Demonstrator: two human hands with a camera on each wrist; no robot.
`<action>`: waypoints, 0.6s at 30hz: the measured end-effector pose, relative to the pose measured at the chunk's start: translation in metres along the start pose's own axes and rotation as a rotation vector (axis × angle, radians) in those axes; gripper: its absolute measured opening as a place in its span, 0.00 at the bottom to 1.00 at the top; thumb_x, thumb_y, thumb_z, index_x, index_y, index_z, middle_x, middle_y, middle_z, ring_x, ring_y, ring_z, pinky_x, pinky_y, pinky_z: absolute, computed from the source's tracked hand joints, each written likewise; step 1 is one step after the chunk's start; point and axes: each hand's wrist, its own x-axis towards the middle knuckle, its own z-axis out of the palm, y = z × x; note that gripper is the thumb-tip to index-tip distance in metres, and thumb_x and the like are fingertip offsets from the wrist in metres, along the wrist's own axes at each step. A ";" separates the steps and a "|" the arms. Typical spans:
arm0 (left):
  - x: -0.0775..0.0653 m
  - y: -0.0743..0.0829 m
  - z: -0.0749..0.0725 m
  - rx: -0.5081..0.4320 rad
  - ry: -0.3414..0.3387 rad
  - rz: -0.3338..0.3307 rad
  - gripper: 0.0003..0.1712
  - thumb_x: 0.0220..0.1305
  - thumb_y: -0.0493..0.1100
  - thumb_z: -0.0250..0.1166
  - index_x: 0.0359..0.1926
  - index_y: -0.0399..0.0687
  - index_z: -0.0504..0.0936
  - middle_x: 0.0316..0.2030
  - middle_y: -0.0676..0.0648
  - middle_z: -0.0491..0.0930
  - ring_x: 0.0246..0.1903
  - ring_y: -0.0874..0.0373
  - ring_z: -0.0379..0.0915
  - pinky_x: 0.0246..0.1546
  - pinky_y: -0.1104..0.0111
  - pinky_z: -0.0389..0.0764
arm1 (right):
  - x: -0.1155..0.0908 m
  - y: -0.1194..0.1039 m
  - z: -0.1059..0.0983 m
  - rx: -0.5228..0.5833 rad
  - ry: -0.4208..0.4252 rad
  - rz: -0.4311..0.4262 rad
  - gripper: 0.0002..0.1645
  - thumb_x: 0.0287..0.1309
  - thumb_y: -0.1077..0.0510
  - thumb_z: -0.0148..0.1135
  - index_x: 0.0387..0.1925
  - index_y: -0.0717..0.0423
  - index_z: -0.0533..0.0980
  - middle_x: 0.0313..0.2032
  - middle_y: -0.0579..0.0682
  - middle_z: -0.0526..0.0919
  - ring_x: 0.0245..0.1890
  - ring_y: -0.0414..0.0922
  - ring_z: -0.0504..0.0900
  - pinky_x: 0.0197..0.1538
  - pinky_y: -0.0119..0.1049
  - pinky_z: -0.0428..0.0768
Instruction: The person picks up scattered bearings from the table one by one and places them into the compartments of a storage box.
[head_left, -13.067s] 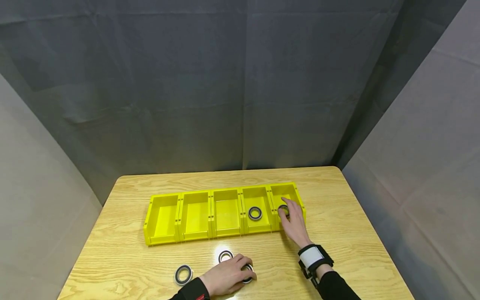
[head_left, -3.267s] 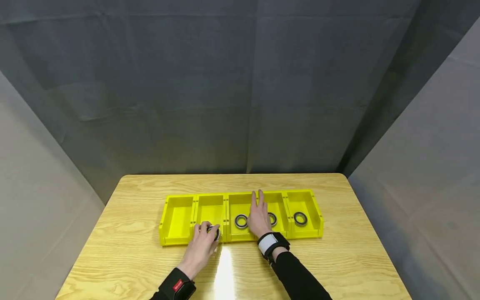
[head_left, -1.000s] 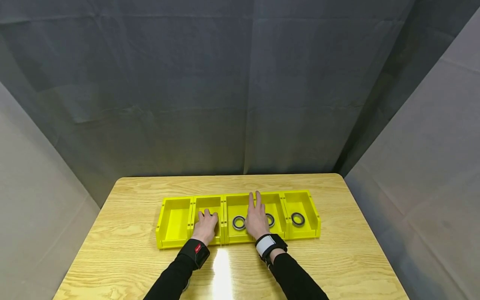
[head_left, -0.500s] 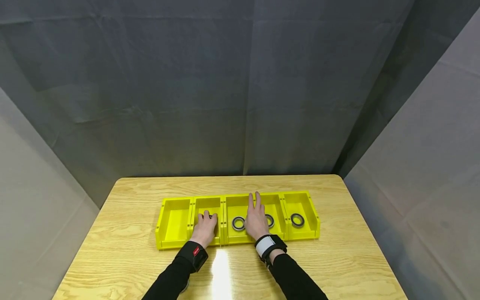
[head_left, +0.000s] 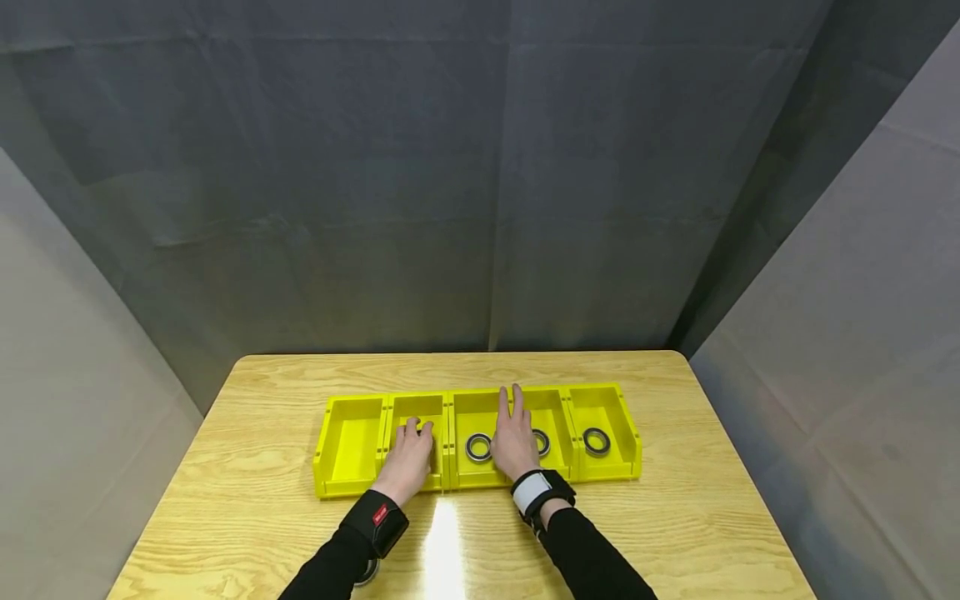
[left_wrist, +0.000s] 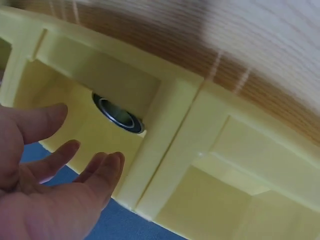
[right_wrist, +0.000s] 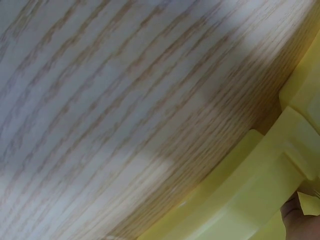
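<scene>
My left hand is over the second compartment from the left of a yellow bin row. In the left wrist view its fingers are spread apart, clear of a ball bearing lying in that compartment. My right hand rests on the divider between the third and fourth compartments, index and middle fingers straight. Its thumb shows at the yellow wall in the right wrist view. A bearing lies left of this hand, another, partly hidden, right of it. The rightmost compartment holds one more bearing.
Beside the left sleeve, on the wooden table, lies a bearing, partly covered by the arm. The leftmost compartment has nothing in it. A dark grey curtain hangs behind the table, with pale panels at both sides.
Bearings from the table now lie in the second and third compartments. My left hand carried one in, let go and drew back slightly. The right hand moved from the rightmost compartment to the divider.
</scene>
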 end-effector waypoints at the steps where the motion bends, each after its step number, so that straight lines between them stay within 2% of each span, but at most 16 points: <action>1: -0.001 0.000 -0.001 -0.016 0.004 -0.001 0.26 0.62 0.25 0.64 0.61 0.30 0.74 0.58 0.25 0.71 0.54 0.31 0.71 0.37 0.53 0.83 | 0.000 0.000 0.000 -0.003 0.000 -0.001 0.45 0.61 0.68 0.62 0.77 0.58 0.55 0.77 0.64 0.52 0.53 0.63 0.77 0.25 0.34 0.73; 6: -0.008 -0.003 -0.001 -0.107 0.021 -0.014 0.21 0.68 0.30 0.60 0.61 0.30 0.74 0.55 0.28 0.74 0.52 0.33 0.74 0.47 0.49 0.82 | 0.000 0.001 0.000 -0.003 0.005 -0.006 0.46 0.61 0.68 0.63 0.77 0.59 0.55 0.76 0.65 0.52 0.52 0.63 0.77 0.25 0.34 0.74; 14: -0.017 -0.005 -0.005 -0.157 0.075 -0.010 0.21 0.66 0.32 0.63 0.59 0.32 0.77 0.52 0.32 0.77 0.51 0.38 0.76 0.46 0.50 0.83 | 0.000 0.000 0.000 -0.004 0.004 -0.001 0.46 0.60 0.68 0.64 0.77 0.58 0.55 0.76 0.64 0.52 0.53 0.64 0.77 0.26 0.35 0.75; 18: -0.024 -0.005 -0.010 -0.234 0.055 -0.035 0.23 0.66 0.34 0.64 0.62 0.35 0.76 0.54 0.34 0.77 0.54 0.40 0.76 0.50 0.50 0.82 | 0.000 0.000 0.000 0.003 -0.007 0.003 0.46 0.61 0.68 0.62 0.77 0.58 0.55 0.77 0.64 0.51 0.54 0.64 0.76 0.26 0.35 0.74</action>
